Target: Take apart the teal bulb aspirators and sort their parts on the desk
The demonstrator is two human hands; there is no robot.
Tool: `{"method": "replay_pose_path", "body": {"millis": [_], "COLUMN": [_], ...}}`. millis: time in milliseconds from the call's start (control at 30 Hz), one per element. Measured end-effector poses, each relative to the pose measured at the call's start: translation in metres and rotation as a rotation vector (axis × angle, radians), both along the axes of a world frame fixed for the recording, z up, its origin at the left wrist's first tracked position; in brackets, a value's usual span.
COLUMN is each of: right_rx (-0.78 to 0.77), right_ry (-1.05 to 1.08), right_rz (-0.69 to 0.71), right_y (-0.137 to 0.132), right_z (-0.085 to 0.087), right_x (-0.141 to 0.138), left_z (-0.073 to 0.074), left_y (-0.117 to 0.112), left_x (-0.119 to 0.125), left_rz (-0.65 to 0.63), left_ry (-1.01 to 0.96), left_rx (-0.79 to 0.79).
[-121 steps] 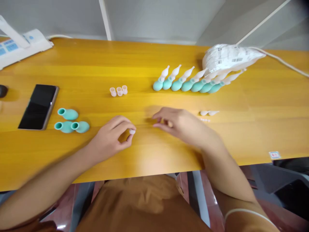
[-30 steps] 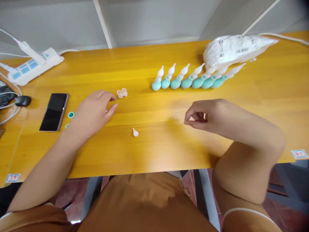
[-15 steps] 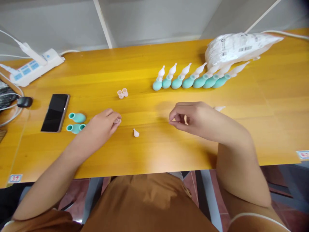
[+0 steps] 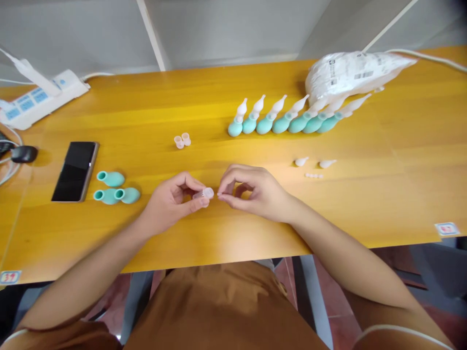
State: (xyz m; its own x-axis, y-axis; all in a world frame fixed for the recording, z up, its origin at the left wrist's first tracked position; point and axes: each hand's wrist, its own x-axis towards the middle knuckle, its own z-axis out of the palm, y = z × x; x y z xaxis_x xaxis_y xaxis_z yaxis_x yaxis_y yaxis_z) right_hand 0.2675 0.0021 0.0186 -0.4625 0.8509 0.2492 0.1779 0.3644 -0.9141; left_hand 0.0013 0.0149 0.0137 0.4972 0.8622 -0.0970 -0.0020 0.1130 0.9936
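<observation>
My left hand (image 4: 171, 201) pinches a small clear pinkish cap (image 4: 204, 194) between thumb and fingers, just above the yellow wooden table (image 4: 226, 233). My right hand (image 4: 255, 193) is curled in a pinch right beside the cap, its fingertips holding something tiny I cannot make out. Two more clear caps (image 4: 182, 140) stand behind the hands. Three teal bulbs (image 4: 114, 187) lie to the left. A row of several assembled teal bulbs with white tips (image 4: 288, 119) stands at the back. Two loose white tips (image 4: 314, 163) and small white bits (image 4: 314, 175) lie to the right.
A black phone (image 4: 75, 170) lies at the left, with a black mouse (image 4: 22, 154) and a white power strip (image 4: 36, 97) beyond it. A white plastic bag (image 4: 350, 73) sits at the back right, a cable running from it. The table's front edge is close to my body.
My left hand took a cap from the group behind and brought it to the middle. My right hand moved left from the loose tips to meet it. The white tip lying mid-table is no longer visible.
</observation>
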Motion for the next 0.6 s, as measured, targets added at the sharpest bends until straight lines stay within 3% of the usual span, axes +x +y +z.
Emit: {"method": "replay_pose_path", "body": {"millis": [133, 333, 600], "right_rx": [-0.079, -0.034, -0.018], "right_ry": [0.128, 0.236, 0.175], "right_rz": [0.004, 0.001, -0.021], "right_y": [-0.003, -0.007, -0.011], "right_z": [-0.004, -0.012, -0.010], "right_x": [-0.007, -0.014, -0.013], "left_z": [-0.008, -0.010, -0.004], "left_y": [-0.007, -0.013, -0.012], "left_x": [0.002, 0.005, -0.001], "left_rz": [0.030, 0.004, -0.071], "left_ry": [-0.111, -0.202, -0.116], "left_rx": [-0.111, -0.214, -0.205]}}
